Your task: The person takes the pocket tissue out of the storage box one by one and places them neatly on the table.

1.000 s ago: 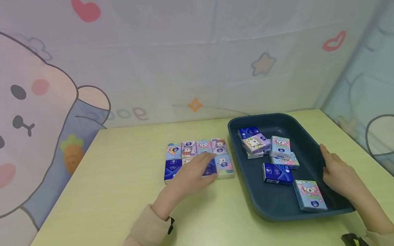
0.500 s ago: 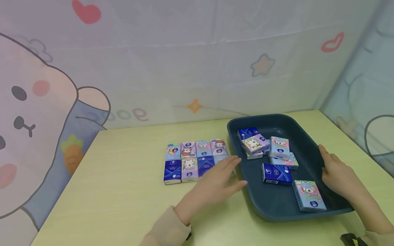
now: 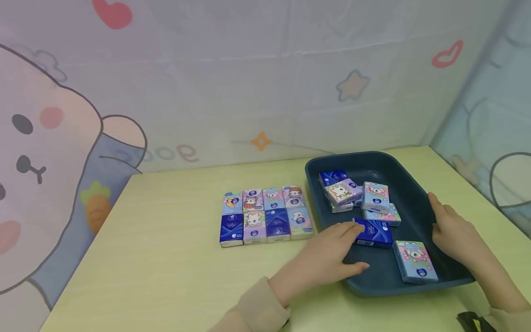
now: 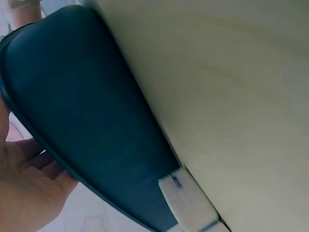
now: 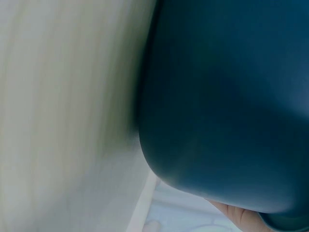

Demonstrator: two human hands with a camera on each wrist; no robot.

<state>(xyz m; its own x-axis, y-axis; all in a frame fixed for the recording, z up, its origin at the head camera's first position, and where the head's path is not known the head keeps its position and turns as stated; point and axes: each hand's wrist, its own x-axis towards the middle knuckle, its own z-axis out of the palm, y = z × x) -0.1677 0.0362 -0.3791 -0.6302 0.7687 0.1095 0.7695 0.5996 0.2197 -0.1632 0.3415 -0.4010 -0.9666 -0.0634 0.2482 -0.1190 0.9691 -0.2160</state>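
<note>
Over the near left rim of a dark blue plastic tray (image 3: 415, 203) reaches my left hand (image 3: 319, 258). Its fingers are extended, with nothing held, and the fingertips overlap the end of a blue tissue pack (image 3: 375, 233) in the head view. The left wrist view has the left hand (image 4: 34, 188) beside the tray's rim (image 4: 58, 159). My right hand (image 3: 454, 235) grips the tray's right side at the rim. Inside, a pink-and-blue tissue pack (image 3: 415, 261) lies nearest me, and several packs (image 3: 343, 191) are heaped toward the back left.
Left of the tray, tissue packs (image 3: 254, 226) lie side by side in two rows on the pale wooden table (image 3: 174, 258). A printed cloth backdrop (image 3: 232, 92) hangs behind the table, with another cloth (image 3: 493, 115) along the right side.
My left hand has moved right from above the rows of packs, across the table, to over the tray. The right hand stays at the tray's rim.
</note>
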